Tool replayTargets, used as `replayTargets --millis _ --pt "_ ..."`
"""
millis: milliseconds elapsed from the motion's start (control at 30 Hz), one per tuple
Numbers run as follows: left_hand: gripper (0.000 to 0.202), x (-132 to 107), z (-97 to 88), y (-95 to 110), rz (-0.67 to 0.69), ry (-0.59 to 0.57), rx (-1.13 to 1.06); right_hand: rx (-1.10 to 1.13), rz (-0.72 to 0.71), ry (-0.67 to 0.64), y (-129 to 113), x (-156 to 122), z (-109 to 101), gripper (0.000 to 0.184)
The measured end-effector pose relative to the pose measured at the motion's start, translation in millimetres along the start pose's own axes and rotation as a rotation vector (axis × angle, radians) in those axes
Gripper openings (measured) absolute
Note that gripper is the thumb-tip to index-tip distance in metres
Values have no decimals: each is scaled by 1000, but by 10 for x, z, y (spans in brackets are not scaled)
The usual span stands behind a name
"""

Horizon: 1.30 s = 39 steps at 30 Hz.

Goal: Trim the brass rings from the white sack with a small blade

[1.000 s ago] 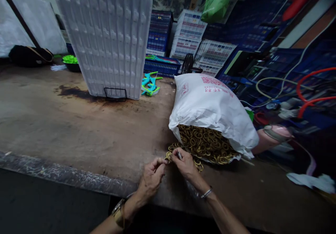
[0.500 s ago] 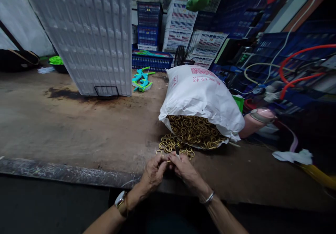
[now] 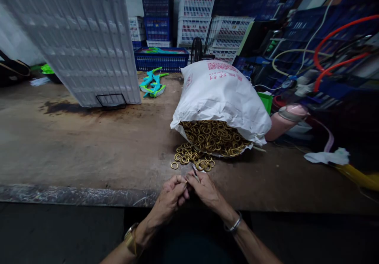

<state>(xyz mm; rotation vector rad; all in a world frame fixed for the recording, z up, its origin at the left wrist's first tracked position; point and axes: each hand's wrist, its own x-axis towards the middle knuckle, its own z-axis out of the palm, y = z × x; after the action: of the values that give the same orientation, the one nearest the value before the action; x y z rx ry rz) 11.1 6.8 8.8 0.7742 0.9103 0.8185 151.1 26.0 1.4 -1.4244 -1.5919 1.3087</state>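
Observation:
My left hand point(image 3: 172, 193) and my right hand point(image 3: 204, 189) meet at the front of the table, fingertips almost touching. The left one pinches a small brass-coloured ring point(image 3: 186, 182), mostly covered by fingers. In my right fist is a slim tool point(image 3: 195, 173) with a dark end poking up past the thumb; its kind is hidden. Just beyond the hands lies a loose pile of brass-coloured rings point(image 3: 185, 153), with one ring point(image 3: 174, 165) apart at its left. More rings point(image 3: 217, 137) fill the mouth of a white woven sack point(image 3: 222, 94) lying on its side.
The wooden table point(image 3: 118, 149) carries a tall ribbed translucent panel point(image 3: 97, 46) in a black wire stand at left. Behind are turquoise-and-green plastic toy pieces point(image 3: 153, 83), a blue basket point(image 3: 161, 62) and stacked crates point(image 3: 194, 31). A pink bottle point(image 3: 286, 121) and hoses stand at right.
The view has shifted, so the sack and rings sit higher and further left in it. My hands are a little further from the ring pile, still close together and holding their things.

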Motion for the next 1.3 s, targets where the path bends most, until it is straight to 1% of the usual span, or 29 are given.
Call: replayTargets --millis 100,233,333,400,467,500,633,800,933,1033,1100,1167,1233,1300 --pt "31 -18 18 -4 -45 -3 -106 28 5 19 23 6 20 28" --pt "30 -43 23 11 -77 3 -163 1 -6 60 25 27 35 28" --pt "30 -48 2 22 -71 17 -178 -107 -41 101 18 16 39 29" --pt "30 -35 -21 16 -53 38 -173 -244 -69 107 18 -8 47 24" --pt "30 -15 -45 -1 -35 63 -154 -399 -88 72 21 -39 63 16" --pt "30 -5 -55 -13 -27 75 -141 -469 -96 45 23 -54 71 16" --pt "32 10 -82 -55 6 113 -87 -638 -102 -25 24 -85 93 32" --pt "32 2 -91 -76 55 141 2 -723 -86 -42 28 -76 98 35" --pt "35 17 -128 -121 145 140 42 -709 -115 -92 8 -77 101 33" --pt "34 -27 -163 -128 177 151 93 -774 -80 -122 -19 -59 87 30" --pt "32 -98 -165 -100 161 134 129 -840 -44 -109 -21 -17 73 27" --pt "30 -179 -151 -56 115 71 95 -883 -30 -68 -3 51 70 25" --pt "28 -236 -144 -16 70 3 -33 -898 -38 -12 25 134 92 24" --pt "27 -255 -164 8 37 -18 -178 -890 -57 57 42 214 140 25"
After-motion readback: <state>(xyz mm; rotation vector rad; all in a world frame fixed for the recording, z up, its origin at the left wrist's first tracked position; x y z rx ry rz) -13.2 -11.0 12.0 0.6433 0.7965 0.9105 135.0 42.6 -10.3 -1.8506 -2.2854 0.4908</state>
